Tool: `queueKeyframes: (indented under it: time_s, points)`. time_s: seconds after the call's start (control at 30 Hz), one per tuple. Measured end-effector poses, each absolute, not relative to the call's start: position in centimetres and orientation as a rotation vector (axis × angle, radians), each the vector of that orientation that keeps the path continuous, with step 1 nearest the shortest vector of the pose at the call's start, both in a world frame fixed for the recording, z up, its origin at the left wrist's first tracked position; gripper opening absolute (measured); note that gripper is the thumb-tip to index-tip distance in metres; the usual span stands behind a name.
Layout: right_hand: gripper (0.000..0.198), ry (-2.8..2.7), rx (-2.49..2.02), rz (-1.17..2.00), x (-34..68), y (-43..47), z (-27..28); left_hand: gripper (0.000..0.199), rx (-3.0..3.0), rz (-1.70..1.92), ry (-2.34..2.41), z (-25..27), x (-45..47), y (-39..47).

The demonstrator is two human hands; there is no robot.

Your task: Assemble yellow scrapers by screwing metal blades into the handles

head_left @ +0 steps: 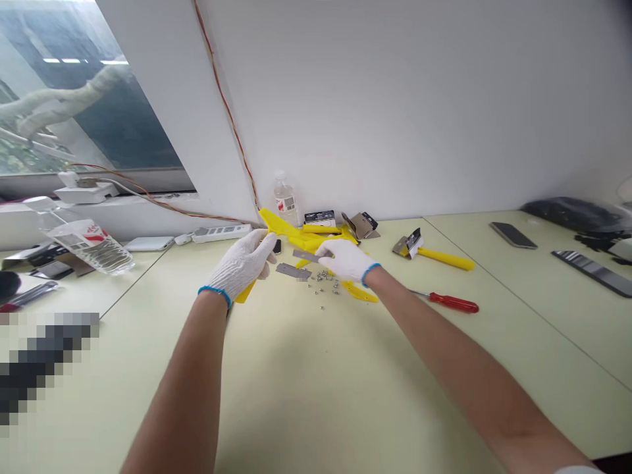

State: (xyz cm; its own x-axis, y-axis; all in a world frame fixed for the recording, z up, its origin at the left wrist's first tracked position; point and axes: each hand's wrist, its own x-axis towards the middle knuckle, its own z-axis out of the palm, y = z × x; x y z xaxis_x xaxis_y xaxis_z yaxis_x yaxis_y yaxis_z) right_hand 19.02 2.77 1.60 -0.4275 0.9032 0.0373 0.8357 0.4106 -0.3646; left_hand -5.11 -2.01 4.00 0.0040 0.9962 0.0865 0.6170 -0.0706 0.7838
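Note:
My left hand [244, 263], in a white knit glove with a blue cuff, is closed around a yellow plastic piece [244, 293] whose lower end shows under the palm. My right hand [345, 259], gloved alike, pinches a flat grey metal blade [305, 255]. Below that blade, a second grey metal plate [292, 270] lies by the table surface. Small silver screws [323, 280] are scattered under my right hand. Behind both hands are yellow plastic parts [286, 229], partly hidden. A curved yellow piece [359, 291] lies beside my right wrist.
Right of my hands are a yellow-handled scraper [444, 259], a red-handled screwdriver [451, 303] and a phone [513, 234]. Along the wall stand a water bottle [286, 201], small boxes [320, 218] and a power strip [222, 233]. A larger bottle [91, 243] leans at left.

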Motion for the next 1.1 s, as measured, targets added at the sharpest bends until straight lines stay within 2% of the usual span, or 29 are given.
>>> queueKeyframes:
  time_s: [0.13, 0.2, 0.33, 0.63, 0.77, 0.93, 1.1]
  points:
    - [0.024, -2.016, -1.529, 0.864, 23.3, 0.4, 2.6, 0.031, 1.854, 0.750, 1.653, 3.6, -3.3, -1.9]
    - [0.023, -1.891, -1.475, 0.982, 24.6, -0.5, 3.0, 0.031, 1.924, 0.683, 1.637, 3.4, -1.9, -2.0]
    - [0.026, -1.875, -1.445, 0.996, 25.6, -1.6, 3.0, 0.034, 2.050, 0.570, 1.472, 3.3, 0.9, -2.5]
    - [0.008, -1.816, -1.397, 1.122, 24.4, -1.7, 1.9, 0.036, 2.128, 0.560, 1.416, 2.4, 2.7, -2.6]
    - [0.007, -1.782, -1.336, 1.183, 24.0, -1.1, 1.5, 0.037, 2.118, 0.545, 1.419, 2.2, 2.4, -2.4]
    - [0.010, -1.835, -1.336, 1.148, 24.0, -0.7, 1.0, 0.037, 2.116, 0.535, 1.443, 2.3, 2.1, -2.2]
    - [0.014, -1.937, -1.358, 0.966, 24.1, -0.2, 0.5, 0.038, 2.089, 0.528, 1.477, 2.3, 1.9, -2.1]
